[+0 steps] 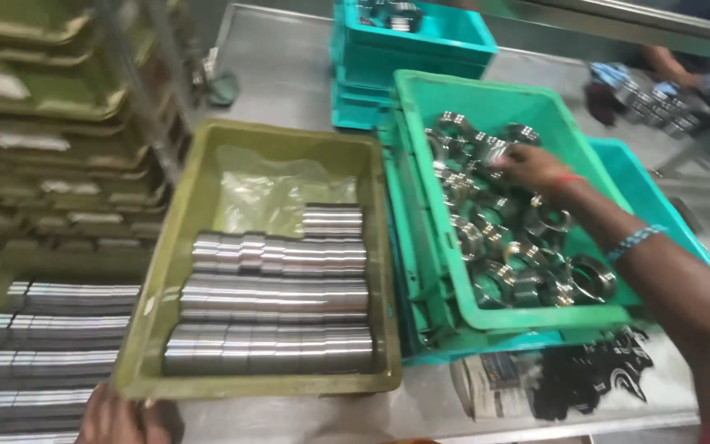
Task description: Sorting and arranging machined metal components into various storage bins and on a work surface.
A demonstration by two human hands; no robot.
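The right hand point(533, 167) is reaching into the green crate point(495, 316) and resting its fingers on the loose heap of metal rings point(527, 255); the fingertips are sinking among the parts, so whether they are pinching a ring or lying spread cannot be told. The rings are lying jumbled, some flat and some on edge, filling the crate floor from the far wall to the near one. In my judgement the pick is best made one ring at a time, gripped across the rim and lifted straight up, so that neighbours are not dragged along or knocked against each other. The left hand point(125, 419) is showing only at the bottom edge, touching the near rim of the olive-green tray point(166, 271); its grasp is cut off by the frame and cannot be told. Inside that tray, ring stacks point(277, 308) are lying on their sides in neat rows over a clear plastic liner point(265, 185). Teal crates point(421, 33) are standing behind and under the green one. A folded newspaper point(486, 382) is lying beside a black crumpled sheet point(593, 374) on the steel table point(281, 66). Stacked olive trays point(34, 99) are filling the left side.
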